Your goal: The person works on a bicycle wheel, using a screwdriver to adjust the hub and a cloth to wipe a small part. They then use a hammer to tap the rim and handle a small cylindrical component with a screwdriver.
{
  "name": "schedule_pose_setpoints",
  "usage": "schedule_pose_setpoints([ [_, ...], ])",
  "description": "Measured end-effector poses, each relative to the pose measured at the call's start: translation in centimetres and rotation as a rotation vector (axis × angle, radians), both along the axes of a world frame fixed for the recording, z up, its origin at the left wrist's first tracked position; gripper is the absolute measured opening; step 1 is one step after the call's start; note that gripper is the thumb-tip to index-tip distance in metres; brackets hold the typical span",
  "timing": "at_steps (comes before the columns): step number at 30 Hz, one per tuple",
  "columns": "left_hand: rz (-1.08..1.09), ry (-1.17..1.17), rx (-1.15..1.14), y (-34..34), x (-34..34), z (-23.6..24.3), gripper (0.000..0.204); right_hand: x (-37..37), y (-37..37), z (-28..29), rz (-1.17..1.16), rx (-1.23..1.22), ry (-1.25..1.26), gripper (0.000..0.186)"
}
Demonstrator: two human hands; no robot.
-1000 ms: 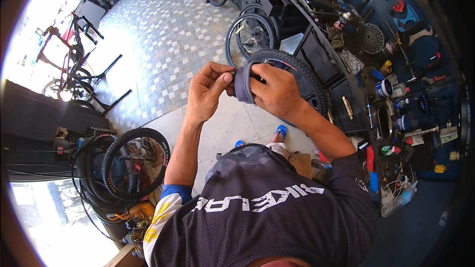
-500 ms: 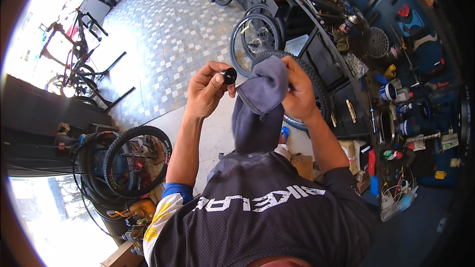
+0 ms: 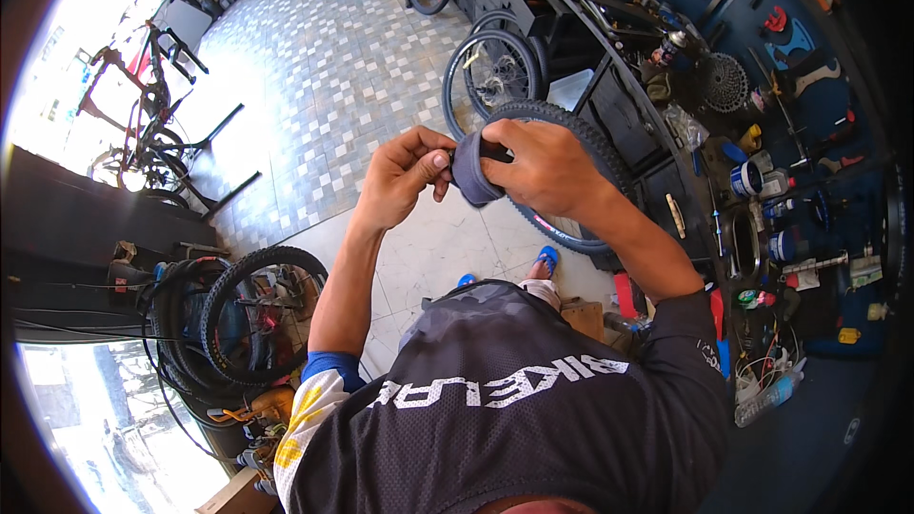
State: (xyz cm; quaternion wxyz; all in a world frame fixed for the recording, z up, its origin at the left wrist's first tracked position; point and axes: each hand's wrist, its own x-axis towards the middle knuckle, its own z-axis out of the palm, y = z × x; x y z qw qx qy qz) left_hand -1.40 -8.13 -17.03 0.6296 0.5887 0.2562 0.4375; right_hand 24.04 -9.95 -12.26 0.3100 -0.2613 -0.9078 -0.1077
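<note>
Grey cloth (image 3: 473, 179) hangs folded between our hands, in the air above a tiled workshop floor (image 3: 333, 95), with black cabinets (image 3: 624, 119) along our right. Its folded band runs lengthwise from the far side toward our body. Our right hand (image 3: 552, 171) grips this one cloth; our left hand (image 3: 398, 183) pinches one dark piece (image 3: 450, 154), mostly hidden. Two blue sandals (image 3: 546, 255) show below.
</note>
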Motion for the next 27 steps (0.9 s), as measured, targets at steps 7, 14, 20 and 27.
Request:
schedule_pose_setpoints([
  [7, 0.102, 0.061, 0.196, -0.5, 0.0, 1.6, 0.019, -2.0, 0.5, -4.1, 0.168, -0.490, 0.568, 0.023],
  [14, 0.106, -0.013, 0.444, 0.8, -0.3, 0.6, 0.021, -2.5, -1.6, -4.8, 0.535, -1.924, 1.473, 0.031],
  [20, 0.031, -0.387, 0.127, 1.3, -0.6, -1.9, 0.024, 1.2, -1.5, -6.3, 0.814, -1.666, 1.780, 0.050],
  [27, 0.047, -0.385, 0.100, 1.0, -0.4, -1.4, 0.032, 1.8, -2.2, -5.5, 0.796, -1.441, 1.823, 0.063],
])
